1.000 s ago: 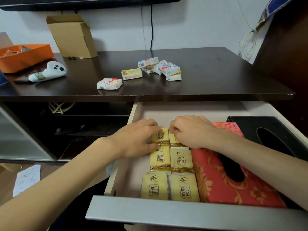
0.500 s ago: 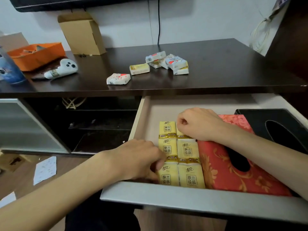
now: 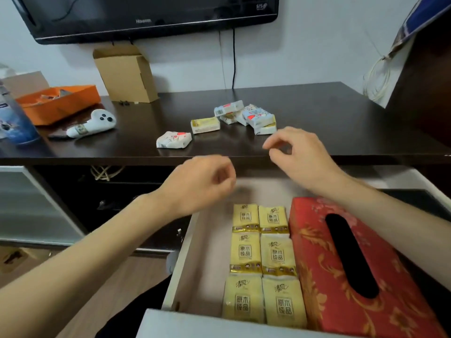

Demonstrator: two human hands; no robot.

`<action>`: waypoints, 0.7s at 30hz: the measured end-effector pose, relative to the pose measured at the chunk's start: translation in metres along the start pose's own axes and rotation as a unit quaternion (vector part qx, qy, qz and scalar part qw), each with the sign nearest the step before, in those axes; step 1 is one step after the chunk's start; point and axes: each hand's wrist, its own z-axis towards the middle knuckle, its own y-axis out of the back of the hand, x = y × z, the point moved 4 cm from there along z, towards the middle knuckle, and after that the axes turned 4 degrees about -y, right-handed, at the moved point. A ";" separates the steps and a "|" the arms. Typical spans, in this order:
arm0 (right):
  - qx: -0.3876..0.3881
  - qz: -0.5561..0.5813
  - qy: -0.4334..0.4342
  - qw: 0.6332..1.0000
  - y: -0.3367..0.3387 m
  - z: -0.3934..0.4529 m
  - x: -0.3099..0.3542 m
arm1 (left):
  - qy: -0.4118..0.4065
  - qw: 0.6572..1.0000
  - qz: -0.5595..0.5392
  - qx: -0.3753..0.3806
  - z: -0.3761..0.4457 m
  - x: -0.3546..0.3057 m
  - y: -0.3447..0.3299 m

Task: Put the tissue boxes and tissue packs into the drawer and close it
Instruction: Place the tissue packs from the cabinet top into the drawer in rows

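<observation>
Below the dark table (image 3: 317,113), the drawer (image 3: 202,252) is standing pulled open, its grey front edge running along the bottom of the view. Against the drawer's right side, a black tissue box (image 3: 429,203) is showing only partly behind the right forearm. Just left of it, a red tissue box (image 3: 317,240) with gold pattern is lying flat, its dark slot facing up. Touching the red box's left side, six yellow tissue packs (image 3: 264,262) are sitting in two columns of three; the drawer floor left of them is lying bare.

Above the drawer's back half, the left hand (image 3: 202,184) is hovering, fingers loosely curled, gripping nothing, somewhat blurred. The right hand (image 3: 300,154) is hanging over the table's front edge, thumb and forefinger pinched close, nothing visible between them.

On the table behind the drawer, a cluster of small tissue packs (image 3: 246,115) is lying heaped; one yellow pack (image 3: 205,124) and one white pack (image 3: 173,140) are resting apart to its left. Farther left along the table, a cardboard box (image 3: 127,74), an orange tray (image 3: 58,103) and a white controller (image 3: 94,123) are sitting.
</observation>
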 end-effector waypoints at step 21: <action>0.032 -0.002 -0.128 0.991 -0.042 0.111 -0.063 | 0.155 0.964 0.174 -0.125 0.130 0.101 -0.025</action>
